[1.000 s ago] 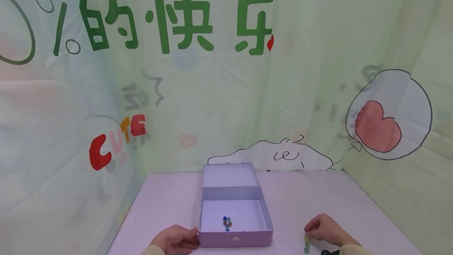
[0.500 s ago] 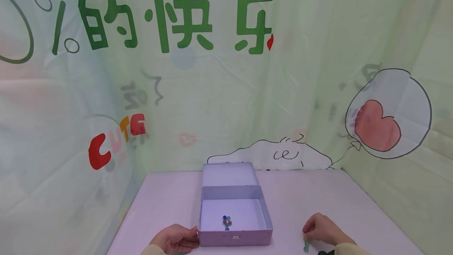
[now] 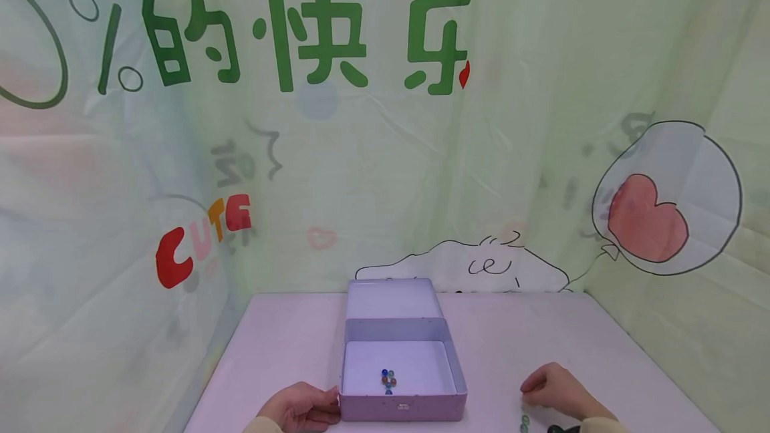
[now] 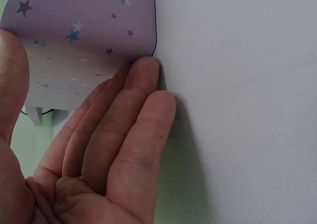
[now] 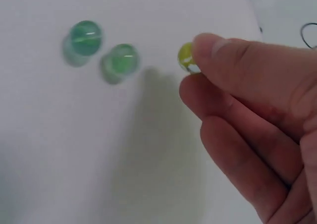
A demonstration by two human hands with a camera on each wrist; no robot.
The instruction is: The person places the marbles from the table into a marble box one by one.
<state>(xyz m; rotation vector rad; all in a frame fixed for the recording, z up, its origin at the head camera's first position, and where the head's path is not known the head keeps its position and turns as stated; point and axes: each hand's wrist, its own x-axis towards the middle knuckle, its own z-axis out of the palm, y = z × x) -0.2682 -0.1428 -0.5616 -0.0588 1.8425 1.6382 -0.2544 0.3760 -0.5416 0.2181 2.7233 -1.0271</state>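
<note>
A purple tin box (image 3: 430,409) with its lid folded back stands on the table. Several coloured marbles (image 3: 385,373) lie in its front part. My left hand (image 3: 301,406) rests at the box's front left corner, and the left wrist view shows its fingertips touching the star-patterned side (image 4: 94,30). Those fingers are fairly straight. To the right of the box, my right hand (image 3: 556,389) pinches a yellow and clear marble (image 5: 185,57) between thumb and forefinger, just over the table. Beside it on the table lie a green marble (image 5: 124,59) and a blue-green marble (image 5: 86,37).
The box's raised lid (image 3: 391,298) leans toward the back of the pale table (image 3: 289,333). Printed cloth walls (image 3: 397,172) close in the table on the back and both sides. A dark object (image 3: 562,429) shows by the right wrist.
My right hand has lifted the yellow marble slightly away from the two green ones, which stay on the table. The left hand keeps its place at the box.
</note>
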